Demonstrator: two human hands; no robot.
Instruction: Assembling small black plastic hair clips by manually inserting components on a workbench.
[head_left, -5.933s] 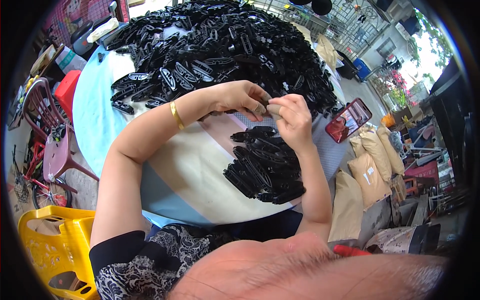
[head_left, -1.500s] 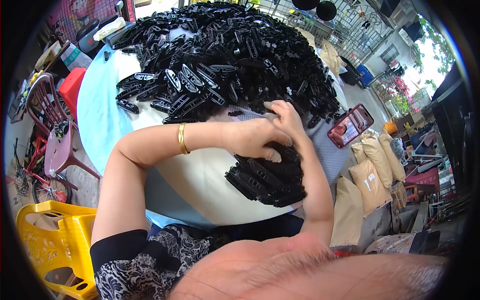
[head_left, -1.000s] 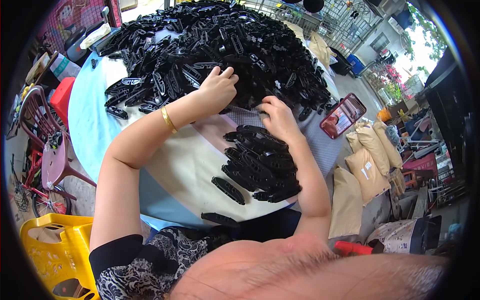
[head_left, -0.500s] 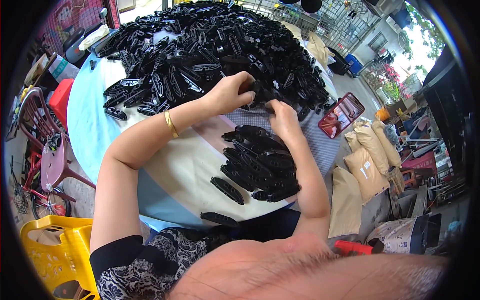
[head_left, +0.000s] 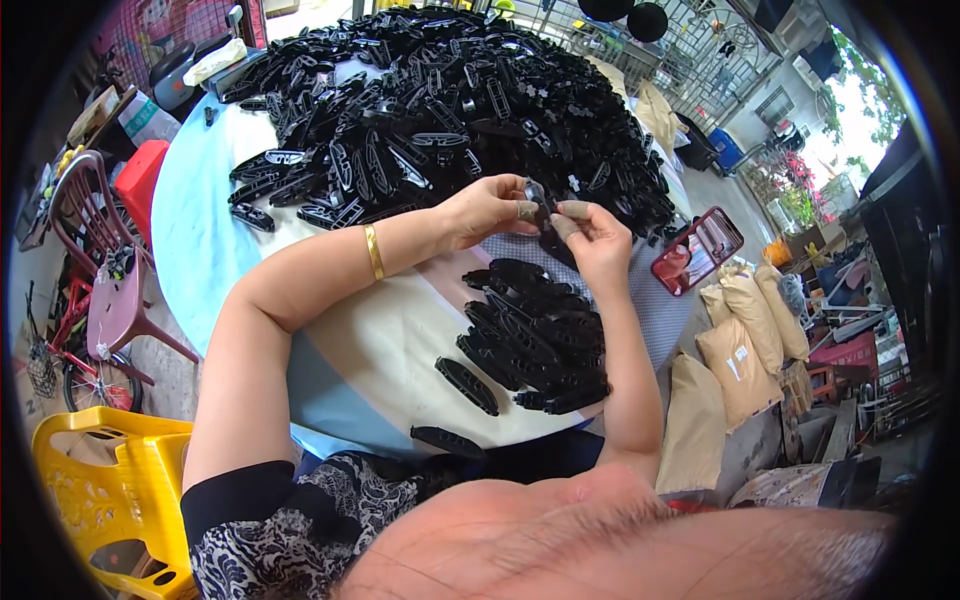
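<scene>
My left hand and my right hand meet above the round table, both pinching one small black plastic part between their fingertips. A gold bangle rings my left wrist. Behind the hands lies a large heap of black oval plastic pieces. Just below my right forearm sits a smaller stack of the same black pieces. Two loose pieces lie near the table's front edge.
A phone in a red case lies at the table's right edge. Tan sacks stand on the floor to the right. A yellow plastic stool is at lower left, a pink chair and red stool further left.
My left hand reached into the big heap, took a black part and drew back. Both hands have come together and lifted the part off the pile.
</scene>
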